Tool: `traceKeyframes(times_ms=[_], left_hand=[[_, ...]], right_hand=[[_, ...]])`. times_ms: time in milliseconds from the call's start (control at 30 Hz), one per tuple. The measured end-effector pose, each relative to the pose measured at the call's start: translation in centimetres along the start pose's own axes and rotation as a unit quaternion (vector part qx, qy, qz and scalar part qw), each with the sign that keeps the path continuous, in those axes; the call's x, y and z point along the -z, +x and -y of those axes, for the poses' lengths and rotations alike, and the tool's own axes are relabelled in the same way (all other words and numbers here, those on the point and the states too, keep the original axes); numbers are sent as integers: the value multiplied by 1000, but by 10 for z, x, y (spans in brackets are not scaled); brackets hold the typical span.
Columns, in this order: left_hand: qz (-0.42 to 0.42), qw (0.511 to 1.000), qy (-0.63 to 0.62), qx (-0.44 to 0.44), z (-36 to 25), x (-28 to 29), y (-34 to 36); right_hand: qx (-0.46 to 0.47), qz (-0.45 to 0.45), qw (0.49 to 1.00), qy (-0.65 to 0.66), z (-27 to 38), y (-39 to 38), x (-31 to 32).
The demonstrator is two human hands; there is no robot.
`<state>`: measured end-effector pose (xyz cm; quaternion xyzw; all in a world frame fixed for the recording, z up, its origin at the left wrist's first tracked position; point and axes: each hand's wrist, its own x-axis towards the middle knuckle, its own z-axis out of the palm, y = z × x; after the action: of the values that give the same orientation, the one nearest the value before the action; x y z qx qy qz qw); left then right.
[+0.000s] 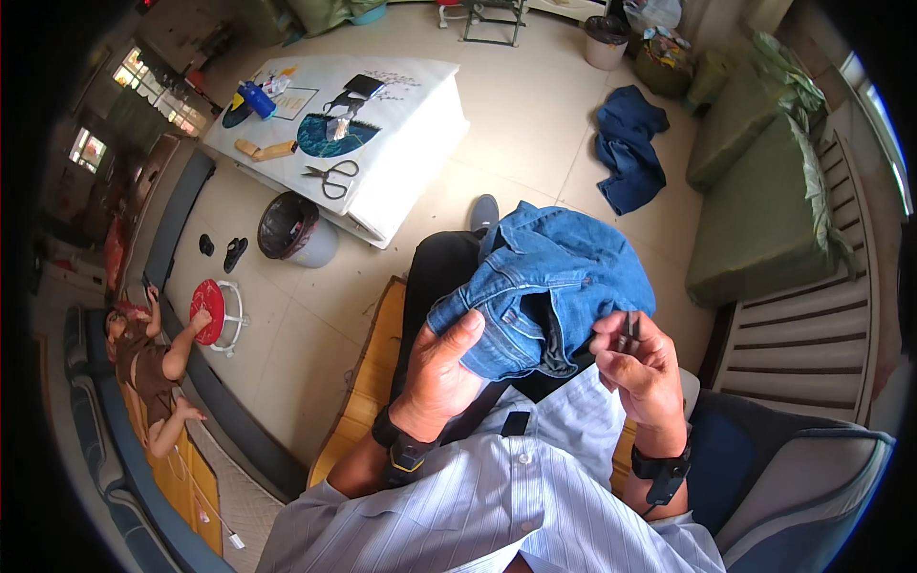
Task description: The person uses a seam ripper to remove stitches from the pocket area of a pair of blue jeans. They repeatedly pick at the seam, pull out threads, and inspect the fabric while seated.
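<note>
A pair of blue jeans (592, 250) lies bunched over my lap, its waistband toward me and a dark opening showing in the cloth. My left hand (432, 374) grips the waistband at its left end, thumb on top and fingers hidden behind. At the right edge of the denim, my right hand (642, 371) is closed with its fingers pinched around a small grey metal tool (629, 330), too blurred to name exactly. The tool is close to the jeans; whether it touches them I cannot tell.
Black scissors (332, 179) and a blue bottle (256, 99) lie on the white table (420, 158). Nearby are a lined bin (320, 244) and a red-topped stool (208, 310). More denim (628, 153) lies on the floor. A person (153, 368) reclines on the left.
</note>
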<state>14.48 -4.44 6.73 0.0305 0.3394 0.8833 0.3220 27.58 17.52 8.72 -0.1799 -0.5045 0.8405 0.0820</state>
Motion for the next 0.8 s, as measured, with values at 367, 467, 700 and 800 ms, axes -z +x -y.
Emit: traceKeyframes(times_ms=[367,467,700,800], left_hand=[[22,1000,5,11,-6,-20,0],[-21,999,23,20,-4,-18,0],[-51,997,54,13,-1,-23,1],[-49,998,45,16,-2,-23,1]], right_hand=[[-41,131,986,-92,-6,-3,-37],[-49,134,986,-90,-10,0,-41],[-31,143,984,-100,-11,4,-39],[-33,143,982,-116,-9,5,-40]])
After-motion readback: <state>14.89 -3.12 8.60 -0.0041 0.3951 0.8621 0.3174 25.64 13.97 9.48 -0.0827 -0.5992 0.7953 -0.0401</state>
